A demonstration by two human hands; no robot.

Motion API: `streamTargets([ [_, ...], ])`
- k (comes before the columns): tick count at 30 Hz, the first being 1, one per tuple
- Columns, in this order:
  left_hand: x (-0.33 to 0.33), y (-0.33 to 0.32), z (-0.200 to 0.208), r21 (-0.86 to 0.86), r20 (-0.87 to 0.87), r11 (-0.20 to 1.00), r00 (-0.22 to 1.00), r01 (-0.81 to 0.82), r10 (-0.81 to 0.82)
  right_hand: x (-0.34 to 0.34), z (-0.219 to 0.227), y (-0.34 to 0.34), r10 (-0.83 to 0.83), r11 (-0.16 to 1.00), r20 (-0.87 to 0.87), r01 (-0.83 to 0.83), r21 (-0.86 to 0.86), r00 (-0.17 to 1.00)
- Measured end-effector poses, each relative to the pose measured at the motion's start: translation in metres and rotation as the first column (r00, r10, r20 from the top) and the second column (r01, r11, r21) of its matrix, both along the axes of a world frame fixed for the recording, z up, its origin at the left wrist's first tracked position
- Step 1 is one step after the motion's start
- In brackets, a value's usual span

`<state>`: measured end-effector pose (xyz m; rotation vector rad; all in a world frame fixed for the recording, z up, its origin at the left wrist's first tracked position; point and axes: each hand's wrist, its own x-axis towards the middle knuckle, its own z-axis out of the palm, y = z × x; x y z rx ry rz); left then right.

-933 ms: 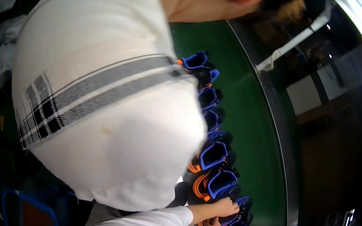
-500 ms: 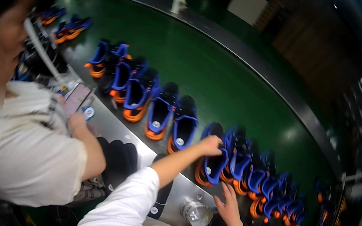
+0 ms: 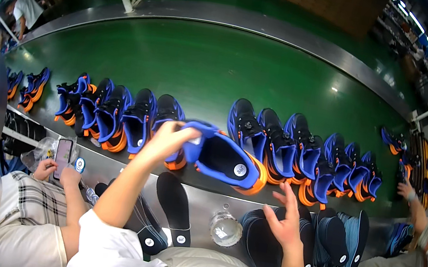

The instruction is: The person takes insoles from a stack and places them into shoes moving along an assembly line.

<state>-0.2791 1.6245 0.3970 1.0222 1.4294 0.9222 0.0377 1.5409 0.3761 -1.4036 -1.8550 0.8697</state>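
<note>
A blue and black sneaker with an orange sole is held up over the near edge of the green belt, its opening facing me and a round white sticker visible inside. My left hand grips it by the tongue end. Fingers spread, my right hand hovers with nothing in it, to the right of the sneaker and above a pile of black insoles. A single black insole lies on the metal ledge below my left hand, beside further insoles partly hidden by my arm.
Similar sneakers stand along the belt, in a left group and a right group. A clear round container sits on the metal ledge. One person at left holds a phone; another at right reaches a hand toward the belt.
My left hand has raised the sneaker off the belt and tilted it toward me. My right hand stays open beside it. The view has swung, bringing a person at right into sight.
</note>
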Motion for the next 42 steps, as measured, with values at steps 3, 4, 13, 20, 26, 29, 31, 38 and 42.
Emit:
streamTargets([
  [3,-0.018,-0.038,0.003,-0.26,0.365,0.963,0.916,-0.071,0.166,0.021,-0.007,-0.012,-0.028,0.999,-0.021,0.027,-0.033,0.999],
  [4,-0.018,-0.052,0.003,-0.265,0.358,0.961,0.919,-0.072,0.168,0.026,-0.016,-0.017,-0.049,0.997,-0.004,0.049,-0.054,0.999],
  [13,-0.033,-0.177,0.001,-0.302,0.011,0.82,0.859,-0.486,0.512,0.064,-0.044,-0.041,-0.045,0.994,0.093,0.053,-0.093,0.995],
  [20,-0.028,-0.215,-0.001,-0.263,-0.414,0.844,0.845,-0.467,0.338,0.081,-0.058,-0.063,0.02,0.998,0.149,-0.01,-0.068,0.989],
  [26,-0.017,-0.18,0.038,-0.128,-0.87,0.992,0.479,0.003,-0.113,0.088,-0.06,-0.064,0.038,0.997,0.211,-0.021,-0.08,0.977],
  [29,-0.015,-0.171,0.038,-0.131,-0.897,0.965,0.387,0.229,-0.214,0.09,-0.061,-0.061,0.036,0.995,0.232,-0.013,-0.099,0.972],
  [31,-0.005,-0.164,0.042,-0.311,-0.85,0.894,0.326,0.322,-0.413,0.092,-0.062,-0.061,0.043,0.993,0.219,-0.019,-0.114,0.975],
  [38,0.024,-0.11,0.042,-0.274,-0.686,0.848,0.526,0.453,-0.502,0.098,-0.053,-0.098,-0.016,0.983,0.463,0.098,-0.154,0.886],
  [42,0.091,-0.062,0.013,0.238,-0.709,0.712,0.619,0.661,-0.338,0.103,-0.051,-0.123,0.009,0.968,0.546,0.129,-0.214,0.838],
])
